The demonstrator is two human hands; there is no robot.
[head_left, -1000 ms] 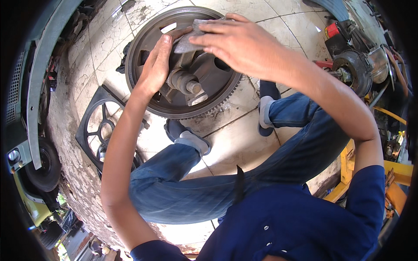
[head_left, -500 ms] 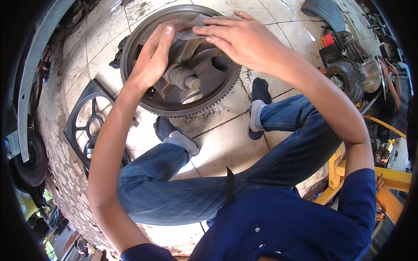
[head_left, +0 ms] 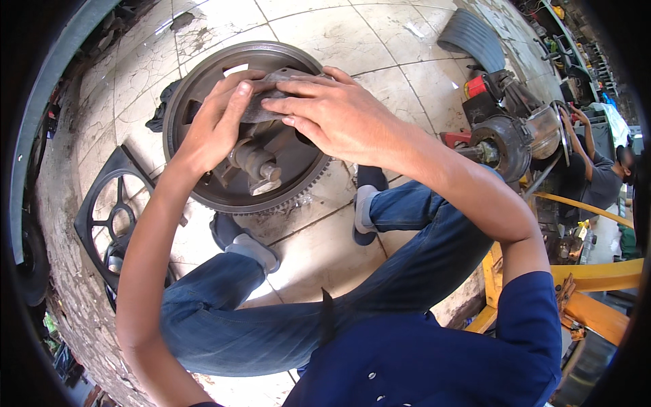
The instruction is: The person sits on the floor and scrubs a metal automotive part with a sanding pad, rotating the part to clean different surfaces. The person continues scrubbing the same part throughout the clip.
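A: Where are your hands, and how far open?

B: Your left hand (head_left: 215, 125) lies nearly flat, fingers extended and together, pressed on a grey rag (head_left: 266, 102). Your right hand (head_left: 332, 112) is likewise open, fingers stretched leftward, fingertips on the same rag. Neither hand is closed around it; both press it down.

A: Where is the rag?

B: On the upper inner face of the flywheel (head_left: 237, 197), just below its far rim. Its long axis runs roughly left to right.

A: And the flywheel?

B: It lies flat on the tiled floor (head_left: 380, 41) between your shoes, toothed ring at the near edge. A short shaft (head_left: 261, 169) stands at its centre, tipped toward you. A black fan frame (head_left: 108, 203) lies to its left.
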